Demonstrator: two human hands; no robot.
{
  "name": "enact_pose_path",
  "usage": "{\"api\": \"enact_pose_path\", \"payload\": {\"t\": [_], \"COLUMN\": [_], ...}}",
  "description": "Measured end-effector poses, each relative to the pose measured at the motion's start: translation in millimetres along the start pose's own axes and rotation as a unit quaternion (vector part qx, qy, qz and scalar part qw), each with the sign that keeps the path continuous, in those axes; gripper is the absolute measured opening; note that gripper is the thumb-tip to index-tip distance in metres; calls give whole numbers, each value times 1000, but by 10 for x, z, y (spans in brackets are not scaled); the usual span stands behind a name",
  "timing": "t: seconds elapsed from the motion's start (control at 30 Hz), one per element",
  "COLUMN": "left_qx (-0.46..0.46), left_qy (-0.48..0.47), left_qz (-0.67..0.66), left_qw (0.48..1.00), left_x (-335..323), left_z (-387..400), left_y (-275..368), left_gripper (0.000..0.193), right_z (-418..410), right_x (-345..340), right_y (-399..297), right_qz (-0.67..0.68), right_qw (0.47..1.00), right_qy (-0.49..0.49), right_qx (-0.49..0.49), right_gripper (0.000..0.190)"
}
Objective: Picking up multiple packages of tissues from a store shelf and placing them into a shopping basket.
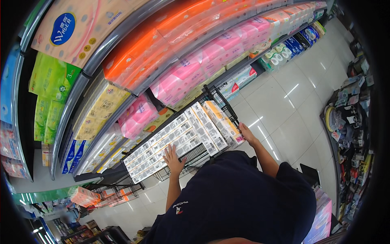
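Note:
A black wire cart [225, 102] stands before me, loaded with white printed tissue packs [173, 134] laid in rows. At its right end lies an orange-and-white pack [224, 122], beside two white packs set crosswise. My left hand [174, 160] rests with fingers spread on the near edge of the white packs. My right hand [247, 133] is at the cart's right end, its fingers against the rim by the orange-and-white pack; whether they close around the wire is unclear.
Beyond the cart runs a long shelf with orange packs [137, 61] above pink ones [182, 70]. Toilet roll packs [277, 56] stand on the floor at its far end. Another wire cart [114, 195] stands lower left, with a person [73, 215] past it. Goods fill a rack [344, 122] at right.

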State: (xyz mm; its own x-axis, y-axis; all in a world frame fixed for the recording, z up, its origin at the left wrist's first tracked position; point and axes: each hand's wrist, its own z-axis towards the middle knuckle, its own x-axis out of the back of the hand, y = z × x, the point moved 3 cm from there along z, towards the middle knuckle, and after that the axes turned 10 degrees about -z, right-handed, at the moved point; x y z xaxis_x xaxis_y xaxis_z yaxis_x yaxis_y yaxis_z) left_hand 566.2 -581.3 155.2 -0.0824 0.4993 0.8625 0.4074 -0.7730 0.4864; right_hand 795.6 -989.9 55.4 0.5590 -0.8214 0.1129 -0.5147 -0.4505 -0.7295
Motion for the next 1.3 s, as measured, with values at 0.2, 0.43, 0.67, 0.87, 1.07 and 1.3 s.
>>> {"api": "enact_pose_path", "payload": {"t": [0.2, 0.43, 0.67, 0.87, 1.07, 1.3], "left_qx": [-17, -12, -5, -4, 0, -4], "left_qy": [-2, -11, -30, -38, -31, -21], "left_qz": [4, -7, -6, 4, 7, 17], "left_qw": [1000, 1000, 1000, 999, 999, 1000], "left_x": [-5, 22, 35, 43, 38, 24], "left_z": [35, -5, 12, 24, 19, 10], "left_y": [10, -36, -16, -4, -1, 27], "left_gripper": [111, 113, 117, 115, 114, 117], "right_z": [-538, -588, -463, -220, -236, -326], "right_x": [-141, -224, -301, -481, -459, -553], "right_y": [-829, -1100, -975, -755, -896, -1027], "right_qz": [-242, -197, -87, -48, -62, 18], "right_qw": [945, 964, 981, 985, 977, 986], "right_qy": [11, -78, -115, 25, -20, -48], "right_qx": [221, 159, 131, 163, 201, 157], "right_gripper": [93, 83, 64, 73, 65, 58]}}
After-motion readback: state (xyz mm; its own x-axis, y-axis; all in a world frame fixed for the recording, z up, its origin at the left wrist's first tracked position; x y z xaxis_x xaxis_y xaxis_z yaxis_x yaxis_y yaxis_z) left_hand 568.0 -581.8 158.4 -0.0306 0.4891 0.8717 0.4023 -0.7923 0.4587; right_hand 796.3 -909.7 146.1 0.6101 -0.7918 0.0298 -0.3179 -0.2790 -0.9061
